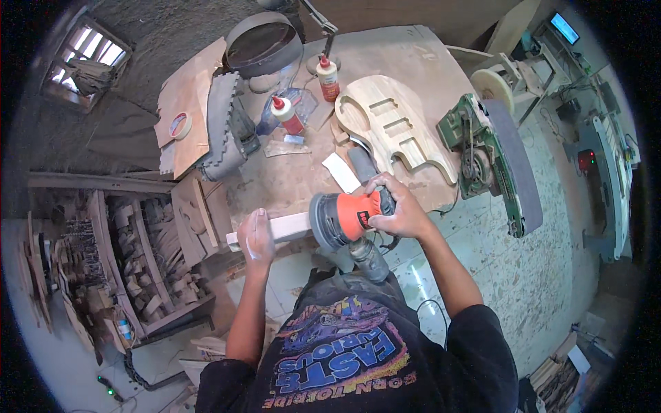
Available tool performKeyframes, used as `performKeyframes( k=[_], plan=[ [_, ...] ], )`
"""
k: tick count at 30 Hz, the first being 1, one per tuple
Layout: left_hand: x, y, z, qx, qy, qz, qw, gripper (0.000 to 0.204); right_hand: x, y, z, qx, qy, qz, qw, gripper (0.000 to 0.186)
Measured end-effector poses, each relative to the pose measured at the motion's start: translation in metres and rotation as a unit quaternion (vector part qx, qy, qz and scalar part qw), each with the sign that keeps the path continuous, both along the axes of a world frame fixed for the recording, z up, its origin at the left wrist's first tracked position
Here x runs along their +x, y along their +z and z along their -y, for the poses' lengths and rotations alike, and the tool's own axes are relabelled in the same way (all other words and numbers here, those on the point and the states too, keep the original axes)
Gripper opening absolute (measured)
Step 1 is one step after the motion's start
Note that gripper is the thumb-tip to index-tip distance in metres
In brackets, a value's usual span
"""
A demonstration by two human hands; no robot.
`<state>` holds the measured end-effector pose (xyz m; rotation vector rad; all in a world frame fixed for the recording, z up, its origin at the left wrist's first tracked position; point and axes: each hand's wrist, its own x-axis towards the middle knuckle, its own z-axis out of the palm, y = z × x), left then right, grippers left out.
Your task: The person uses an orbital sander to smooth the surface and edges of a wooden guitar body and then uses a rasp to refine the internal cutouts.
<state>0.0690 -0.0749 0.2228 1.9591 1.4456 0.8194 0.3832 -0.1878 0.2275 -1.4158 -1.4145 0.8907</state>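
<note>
My right hand (402, 210) grips an orange-and-black random orbital sander (350, 221), with a dust canister (367, 260) hanging below it. The sander's round pad faces left, against or very close to a pale wooden block (292, 226). My left hand (256, 237) is closed round the block's left part, with pale dust on the skin. Just beyond my hands, on the worktable (379, 51), lie a pale wooden guitar body (406, 138) with routed cavities, a white sheet (339, 170) and a grey pad (361, 162).
Glue bottles (328, 79), a tape roll (180, 126) on boards, grey foam mats (227, 138) and a metal ring (263, 31) crowd the table. A green belt sander (468, 151) stands at right. A rack of wood offcuts (134, 255) is at left, a machine (609, 186) at far right.
</note>
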Motion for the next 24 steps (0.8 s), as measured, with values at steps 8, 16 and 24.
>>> performKeyframes(
  k=[8,16,24],
  plan=[
    [0.004,0.003,0.0,-0.034,0.02,0.037,0.999,0.046,0.007,-0.066,0.021,-0.163,-0.053,-0.182,0.968,0.057],
    [0.006,0.003,-0.004,-0.002,0.014,0.024,1.0,0.051,-0.002,-0.1,0.035,-0.166,-0.076,-0.259,0.948,0.054],
    [0.003,0.0,-0.007,0.001,0.013,0.014,1.0,0.05,-0.008,-0.06,0.031,-0.105,-0.07,-0.156,0.98,0.054]
  ],
)
